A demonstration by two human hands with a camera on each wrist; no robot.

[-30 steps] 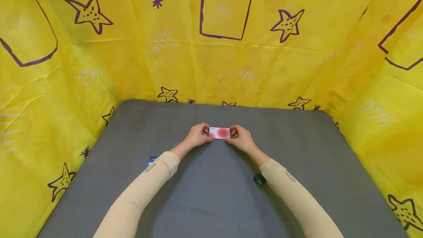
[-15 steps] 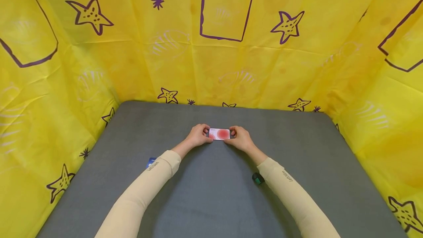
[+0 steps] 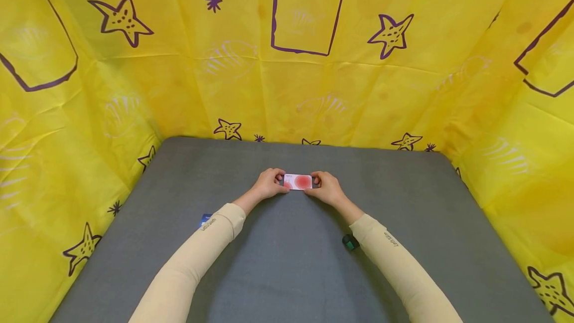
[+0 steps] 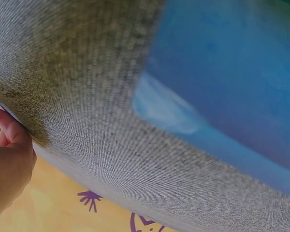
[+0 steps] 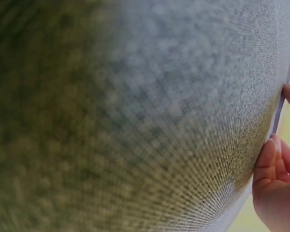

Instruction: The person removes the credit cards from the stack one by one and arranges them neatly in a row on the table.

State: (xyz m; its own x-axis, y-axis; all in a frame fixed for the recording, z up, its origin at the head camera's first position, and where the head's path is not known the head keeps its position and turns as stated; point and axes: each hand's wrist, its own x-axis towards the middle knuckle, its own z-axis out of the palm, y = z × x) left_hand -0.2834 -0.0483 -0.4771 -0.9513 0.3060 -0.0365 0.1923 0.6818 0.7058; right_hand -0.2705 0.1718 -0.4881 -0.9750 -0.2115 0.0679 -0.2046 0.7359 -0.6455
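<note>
In the head view, a small white card (image 3: 298, 182) with red circles lies crosswise at the middle of the grey table. My left hand (image 3: 267, 183) pinches its left end between thumb and fingers. At the opposite end, my right hand (image 3: 327, 187) pinches it the same way. The left wrist view shows part of my left hand (image 4: 12, 159) at its left edge, mostly cut off. On the right side of the right wrist view, my right hand (image 5: 278, 183) holds a thin edge; the printed face is hidden there.
A blue card-like item (image 3: 206, 219) lies partly hidden by the left sleeve (image 3: 211, 231). Beside the right sleeve (image 3: 381, 238) is a small black and green object (image 3: 350, 242). Yellow cloth walls (image 3: 287, 93) with purple drawings enclose the grey table (image 3: 287, 263) at the back and sides.
Both hands keep their pinch on the card, which stays almost in place. The right forearm has shifted slightly to the left since the oldest frame.
</note>
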